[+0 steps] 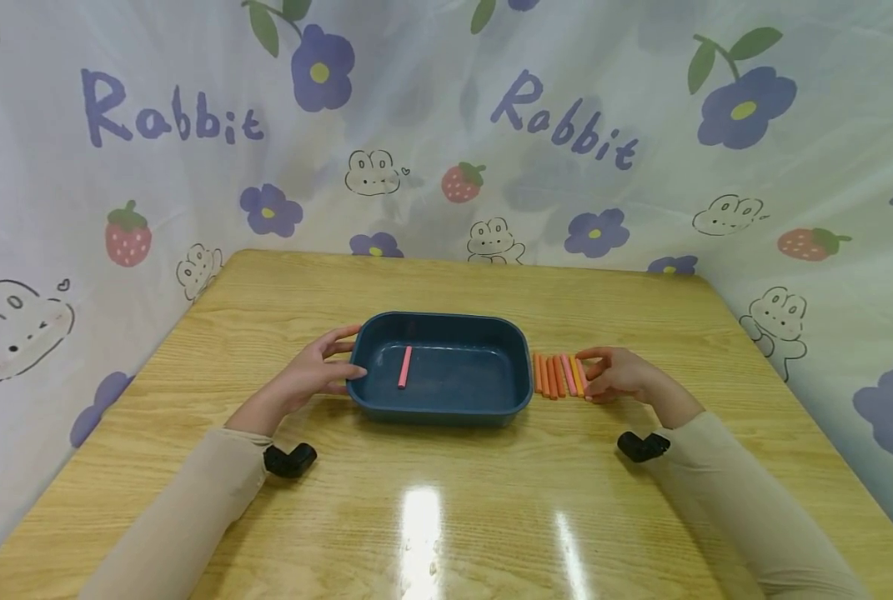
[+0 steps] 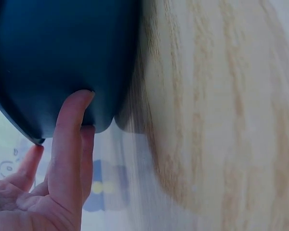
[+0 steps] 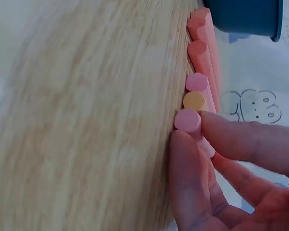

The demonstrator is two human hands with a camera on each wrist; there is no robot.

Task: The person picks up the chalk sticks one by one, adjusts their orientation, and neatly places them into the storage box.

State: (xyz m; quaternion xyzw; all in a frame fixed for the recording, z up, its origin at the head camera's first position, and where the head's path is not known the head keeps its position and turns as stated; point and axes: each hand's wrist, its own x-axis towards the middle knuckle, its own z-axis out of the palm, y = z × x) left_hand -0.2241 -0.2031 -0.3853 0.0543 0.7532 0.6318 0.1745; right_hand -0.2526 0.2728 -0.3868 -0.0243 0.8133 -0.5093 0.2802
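Observation:
A dark blue rectangular basin (image 1: 446,412) sits on the table with one pink chalk stick (image 1: 404,368) lying inside it. My left hand (image 1: 314,371) holds the basin's left end, thumb over the rim and fingers against the outer wall. Just right of the basin, a row of several chalk sticks lies side by side: orange ones (image 1: 544,375), then a pink one (image 3: 197,82) and a yellow one (image 3: 194,101). At the row's right end, my right hand (image 1: 619,375) pinches a pink chalk stick (image 3: 188,120) between thumb and fingers, right beside the yellow one.
The wooden table (image 1: 446,467) spreads out around the basin. A white printed curtain (image 1: 431,108) hangs behind the table and along both sides. Black wrist devices (image 1: 290,460) are strapped near both sleeves.

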